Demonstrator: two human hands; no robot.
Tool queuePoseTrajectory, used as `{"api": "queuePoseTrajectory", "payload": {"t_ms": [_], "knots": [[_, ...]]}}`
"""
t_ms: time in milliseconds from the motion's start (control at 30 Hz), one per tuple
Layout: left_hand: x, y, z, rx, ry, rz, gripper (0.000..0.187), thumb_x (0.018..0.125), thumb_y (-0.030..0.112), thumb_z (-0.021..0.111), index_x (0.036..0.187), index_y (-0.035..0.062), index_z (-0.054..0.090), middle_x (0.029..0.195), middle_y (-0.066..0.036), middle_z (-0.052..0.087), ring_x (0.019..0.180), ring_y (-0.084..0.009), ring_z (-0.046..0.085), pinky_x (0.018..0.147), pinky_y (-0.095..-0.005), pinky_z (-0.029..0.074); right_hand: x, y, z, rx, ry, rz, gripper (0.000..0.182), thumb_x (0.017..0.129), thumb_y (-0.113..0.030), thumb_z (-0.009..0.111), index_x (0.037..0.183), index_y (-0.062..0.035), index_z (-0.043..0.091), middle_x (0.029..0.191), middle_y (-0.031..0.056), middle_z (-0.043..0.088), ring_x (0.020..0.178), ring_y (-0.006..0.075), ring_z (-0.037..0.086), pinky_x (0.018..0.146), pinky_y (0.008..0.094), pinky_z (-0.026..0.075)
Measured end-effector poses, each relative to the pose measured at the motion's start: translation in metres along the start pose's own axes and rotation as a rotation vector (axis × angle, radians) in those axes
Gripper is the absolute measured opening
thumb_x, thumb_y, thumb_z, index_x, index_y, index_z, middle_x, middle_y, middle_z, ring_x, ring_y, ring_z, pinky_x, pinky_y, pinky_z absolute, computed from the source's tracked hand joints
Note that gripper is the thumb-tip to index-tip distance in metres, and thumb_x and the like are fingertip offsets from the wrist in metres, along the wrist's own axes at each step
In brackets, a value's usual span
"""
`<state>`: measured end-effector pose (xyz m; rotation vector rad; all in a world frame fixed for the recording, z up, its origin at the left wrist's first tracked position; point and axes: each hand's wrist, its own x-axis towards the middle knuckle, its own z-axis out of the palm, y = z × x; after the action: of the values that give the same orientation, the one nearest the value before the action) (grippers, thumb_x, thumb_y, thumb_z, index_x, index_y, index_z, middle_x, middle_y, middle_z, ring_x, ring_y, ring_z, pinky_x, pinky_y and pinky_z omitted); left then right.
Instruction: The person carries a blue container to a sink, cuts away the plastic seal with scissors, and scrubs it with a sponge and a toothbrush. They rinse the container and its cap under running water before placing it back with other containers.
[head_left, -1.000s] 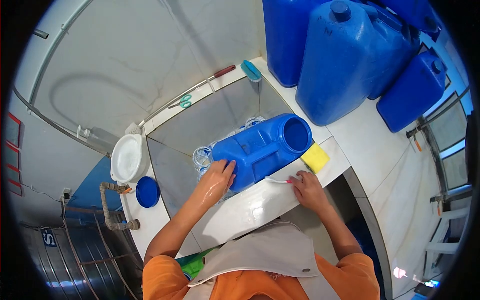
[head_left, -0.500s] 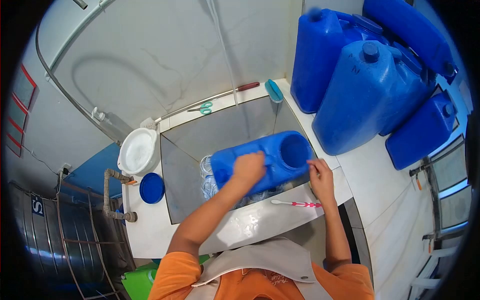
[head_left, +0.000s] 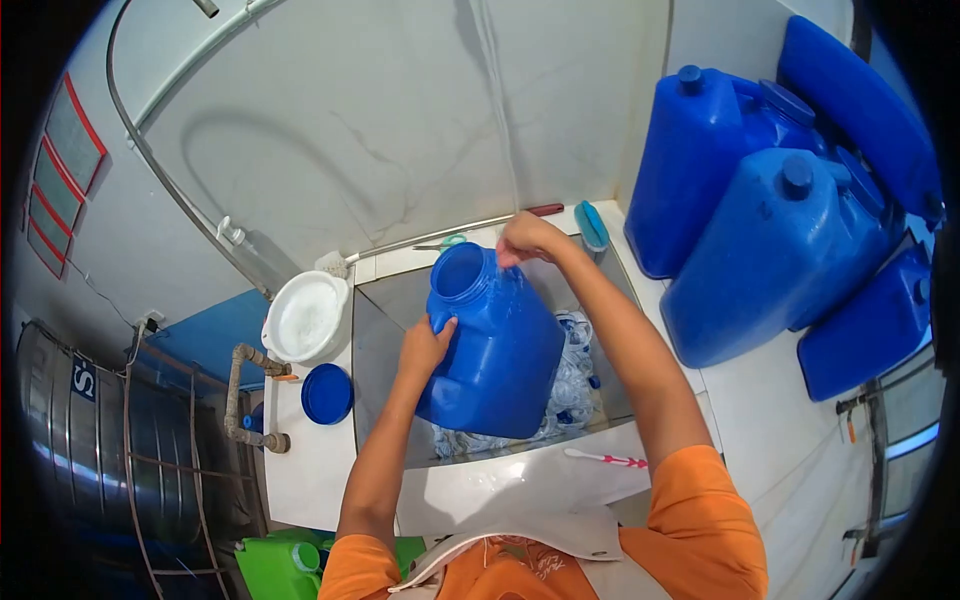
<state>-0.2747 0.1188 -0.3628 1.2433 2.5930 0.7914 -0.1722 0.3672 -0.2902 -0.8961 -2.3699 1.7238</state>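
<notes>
A big blue plastic jerrycan (head_left: 495,355) is tilted over the sink, its wide round mouth uncapped and facing up and left. My left hand (head_left: 425,345) grips its left side, thumb on the outside and the other fingers hidden. At the neck, my right hand (head_left: 528,240) is closed, its fingertips touching the can's shoulder beside the rim. Whether anything small is in those fingers I cannot make out. Wet streaks or suds show on the blue surface under them. Below the can, clear and white plastic items (head_left: 570,390) lie in the grey sink (head_left: 380,350).
A loose blue lid (head_left: 327,394) and a white basin (head_left: 308,318) stand on the left ledge. Several closed blue jerrycans (head_left: 770,260) fill the right counter. A teal brush (head_left: 592,227), scissors (head_left: 450,242) and a long-handled brush (head_left: 440,235) lie behind; a pink-and-white toothbrush (head_left: 607,458) lies in front.
The jerrycan has turned from lying with its mouth to the right to mouth up-left. My left hand has shifted left along it; my right hand has moved up to the neck's far side.
</notes>
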Motion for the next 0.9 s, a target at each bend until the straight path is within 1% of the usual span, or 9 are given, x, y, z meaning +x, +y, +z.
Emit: {"api": "queuePoseTrajectory", "payload": {"t_ms": [100,300,400,467,600,700,733,800,900], "knots": [[0.007,0.000,0.004,-0.032,0.006,-0.080,0.054,0.083,0.044,0.059,0.103,-0.0055,0.060,0.089,-0.030,0.062,0.087,-0.0422,0.062,0.076,-0.0481,0.049,-0.021,-0.016,-0.003,0.283,0.017,0.115,0.016,0.084,0.002,0.045,0.084,0.0102,0.059,0.075,0.0188,0.062,0.066,0.0257,0.066,0.060,0.0309,0.059],[0.059,0.050,0.006,-0.223,-0.169,0.241,0.048,0.081,0.045,0.062,0.100,0.0008,0.064,0.089,-0.024,0.065,0.085,-0.0389,0.062,0.077,-0.0450,0.047,-0.020,-0.021,-0.008,0.418,0.026,0.080,0.014,0.083,0.003,0.045,0.084,0.0093,0.057,0.078,0.0180,0.061,0.068,0.0245,0.066,0.061,0.0311,0.059],[0.086,0.068,0.019,-0.123,-0.334,0.319,0.043,0.080,0.041,0.063,0.098,0.0027,0.065,0.086,-0.020,0.065,0.081,-0.0372,0.062,0.075,-0.0438,0.047,-0.008,-0.009,-0.009,-0.210,-0.050,-0.268,0.016,0.083,0.001,0.044,0.080,0.0078,0.058,0.078,0.0169,0.061,0.066,0.0231,0.065,0.060,0.0318,0.058],[0.086,0.078,0.023,-0.151,-0.452,0.338,0.040,0.079,0.038,0.065,0.095,0.0009,0.064,0.080,-0.019,0.066,0.077,-0.0350,0.064,0.072,-0.0433,0.048,-0.037,-0.034,-0.005,0.362,0.131,0.013,0.018,0.082,-0.003,0.046,0.078,0.0049,0.061,0.073,0.0136,0.062,0.062,0.0208,0.064,0.057,0.0297,0.055],[0.065,0.080,-0.004,-0.051,-0.904,0.089,0.040,0.075,0.036,0.068,0.092,0.0003,0.064,0.069,-0.016,0.065,0.067,-0.0311,0.064,0.067,-0.0426,0.049,-0.033,-0.011,-0.019,-0.225,0.101,-0.186,0.022,0.081,-0.010,0.049,0.082,0.0067,0.062,0.065,0.0137,0.063,0.056,0.0197,0.062,0.053,0.0316,0.049],[0.016,0.050,-0.007,-0.054,-0.716,0.123,0.037,0.072,0.032,0.066,0.093,0.0012,0.064,0.068,-0.017,0.065,0.064,-0.0330,0.064,0.065,-0.0434,0.050,-0.087,0.014,-0.025,-0.563,0.397,-0.346,0.029,0.076,-0.019,0.056,0.093,0.0027,0.065,0.089,0.0247,0.064,0.080,0.0382,0.063,0.076,0.0424,0.050],[-0.002,0.038,-0.006,-0.050,-0.716,0.119,0.037,0.072,0.032,0.066,0.093,0.0012,0.064,0.068,-0.017,0.065,0.064,-0.0330,0.064,0.065,-0.0434,0.050,-0.119,0.022,-0.027,-0.577,0.335,-0.257,0.033,0.079,-0.024,0.057,0.098,0.0020,0.063,0.097,0.0232,0.064,0.093,0.0372,0.060,0.083,0.0422,0.047],[-0.038,0.014,0.000,0.100,-0.266,0.414,0.035,0.070,0.027,0.066,0.096,0.0038,0.064,0.068,-0.019,0.064,0.063,-0.0354,0.063,0.062,-0.0443,0.051,-0.196,0.048,-0.025,-0.630,0.266,-0.101,0.041,0.078,-0.025,0.063,0.109,-0.0007,0.054,0.110,0.0225,0.058,0.106,0.0365,0.054,0.088,0.0412,0.044],[-0.079,0.011,-0.018,0.214,-0.261,0.344,0.031,0.070,0.028,0.066,0.092,0.0059,0.064,0.073,-0.020,0.064,0.066,-0.0368,0.062,0.060,-0.0454,0.051,-0.295,0.105,-0.012,-0.710,0.135,0.326,0.064,0.069,-0.032,0.075,0.119,-0.0062,0.046,0.112,0.0212,0.051,0.108,0.0407,0.050,0.091,0.0446,0.044]]}}
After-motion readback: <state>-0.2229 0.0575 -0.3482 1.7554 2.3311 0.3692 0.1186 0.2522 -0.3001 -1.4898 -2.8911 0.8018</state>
